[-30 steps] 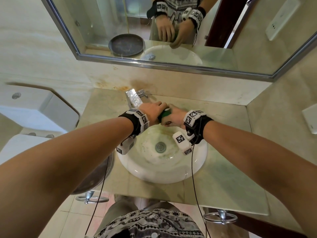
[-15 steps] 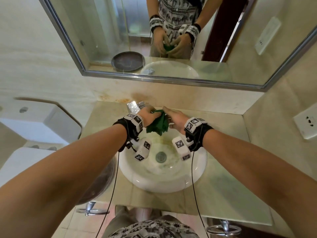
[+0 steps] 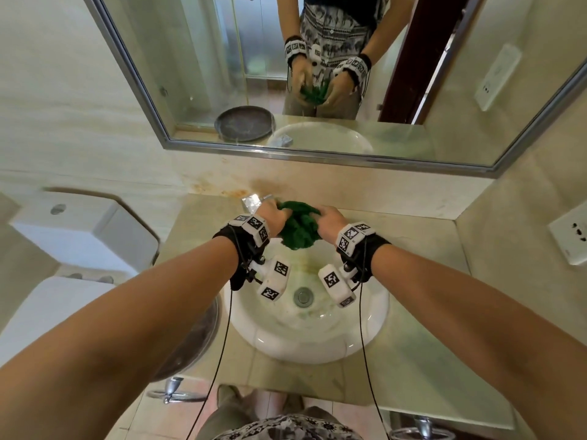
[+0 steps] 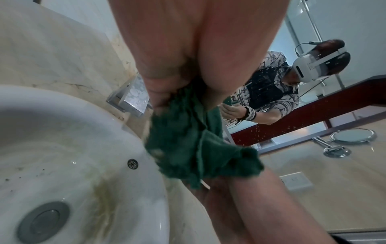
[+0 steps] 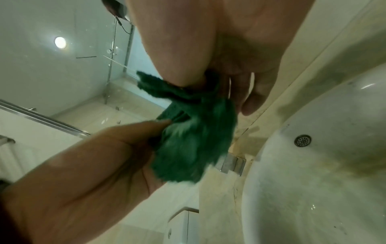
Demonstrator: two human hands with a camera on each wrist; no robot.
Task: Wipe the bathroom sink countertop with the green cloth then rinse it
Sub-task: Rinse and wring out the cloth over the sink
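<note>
The green cloth (image 3: pixel 298 228) hangs bunched between both hands above the back of the white sink basin (image 3: pixel 305 341). My left hand (image 3: pixel 275 214) grips its left side and my right hand (image 3: pixel 328 219) grips its right side. In the left wrist view the cloth (image 4: pixel 194 145) droops from curled fingers over the basin (image 4: pixel 62 165). The right wrist view shows the cloth (image 5: pixel 192 132) pinched by both hands, with the basin (image 5: pixel 313 181) to the right. The faucet (image 3: pixel 252 201) sits just behind my left hand. No running water is visible.
The stone countertop (image 3: pixel 422 360) surrounds the basin; the drain plug (image 3: pixel 303 296) sits in its middle. A mirror (image 3: pixel 317 74) hangs behind. A toilet (image 3: pixel 79 249) stands left, a dark round basin (image 3: pixel 190 344) at the counter's left edge, a wall socket (image 3: pixel 571 236) right.
The hands have parted, and the cloth, squeezed small between them before, has loosened into a hanging bunch. The head view has tilted up slightly.
</note>
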